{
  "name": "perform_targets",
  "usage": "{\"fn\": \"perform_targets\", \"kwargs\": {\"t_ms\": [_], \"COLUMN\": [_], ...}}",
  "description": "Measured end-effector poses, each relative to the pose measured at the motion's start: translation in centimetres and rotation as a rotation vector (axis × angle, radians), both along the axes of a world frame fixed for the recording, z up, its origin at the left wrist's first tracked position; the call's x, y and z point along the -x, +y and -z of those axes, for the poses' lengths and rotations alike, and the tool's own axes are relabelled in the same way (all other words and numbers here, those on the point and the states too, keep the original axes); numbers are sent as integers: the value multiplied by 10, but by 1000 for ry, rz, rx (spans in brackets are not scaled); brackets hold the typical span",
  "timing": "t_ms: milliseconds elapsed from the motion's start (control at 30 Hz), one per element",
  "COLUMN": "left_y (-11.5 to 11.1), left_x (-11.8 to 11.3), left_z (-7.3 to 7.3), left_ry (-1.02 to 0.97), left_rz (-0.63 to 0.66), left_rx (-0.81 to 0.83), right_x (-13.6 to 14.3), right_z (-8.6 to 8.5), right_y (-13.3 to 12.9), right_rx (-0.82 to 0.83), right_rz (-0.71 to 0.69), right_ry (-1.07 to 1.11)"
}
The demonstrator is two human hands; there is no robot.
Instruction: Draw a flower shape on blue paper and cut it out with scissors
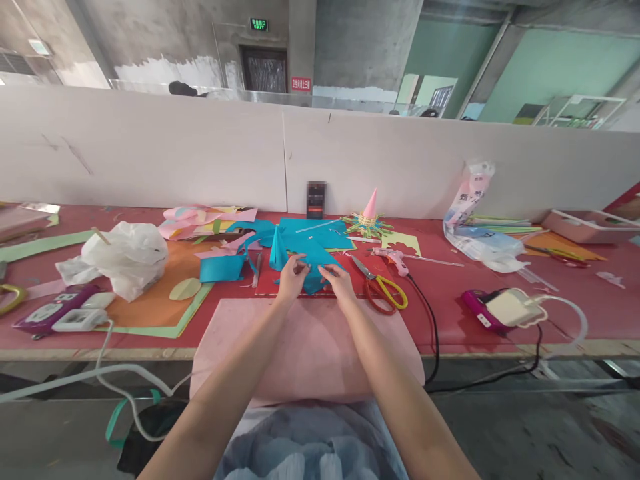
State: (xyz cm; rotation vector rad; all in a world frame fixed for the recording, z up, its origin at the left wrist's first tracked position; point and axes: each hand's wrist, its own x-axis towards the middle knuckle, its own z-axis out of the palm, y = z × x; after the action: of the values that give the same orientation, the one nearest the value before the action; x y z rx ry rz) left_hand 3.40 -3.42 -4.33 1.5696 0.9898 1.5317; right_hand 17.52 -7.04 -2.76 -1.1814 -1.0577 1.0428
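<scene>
My left hand (293, 276) and my right hand (336, 277) are close together over the red table, at a piece of blue paper (315, 260). The fingers of both are bent and pinched at the paper's near part. A blue paper cone (278, 250) stands upright just left of my left hand. Behind the hands lies a larger blue sheet (320, 233). To the right of my right hand are scissors (381, 285) with yellow and red handles and a pink glue gun (394, 259). A pink cone with a fringed yellow-green base (370, 212) stands farther back.
A crumpled white bag (125, 257) and purple power strip (63, 310) are at left. Another power strip (485, 310), a plastic package (467, 220) and a pink tray (590, 225) are at right. A phone (315, 199) leans on the white partition (200, 153). Black cable hangs off the edge.
</scene>
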Motion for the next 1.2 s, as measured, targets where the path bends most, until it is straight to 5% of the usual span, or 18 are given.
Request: {"fn": "perform_targets", "kwargs": {"t_ms": [667, 1000, 1200], "left_y": [-10, -9, -11], "left_x": [0, 1, -1], "left_z": [-16, -15, -16], "left_ry": [-83, -48, -62], "left_rz": [-44, -17, 48], "left_rx": [92, -11, -5], "right_x": [-1, 1, 0], "right_z": [3, -4, -9], "right_y": [2, -3, -3], "right_rx": [11, 3, 93], "right_rz": [-17, -55, 20], "right_ry": [-16, -9, 157]}}
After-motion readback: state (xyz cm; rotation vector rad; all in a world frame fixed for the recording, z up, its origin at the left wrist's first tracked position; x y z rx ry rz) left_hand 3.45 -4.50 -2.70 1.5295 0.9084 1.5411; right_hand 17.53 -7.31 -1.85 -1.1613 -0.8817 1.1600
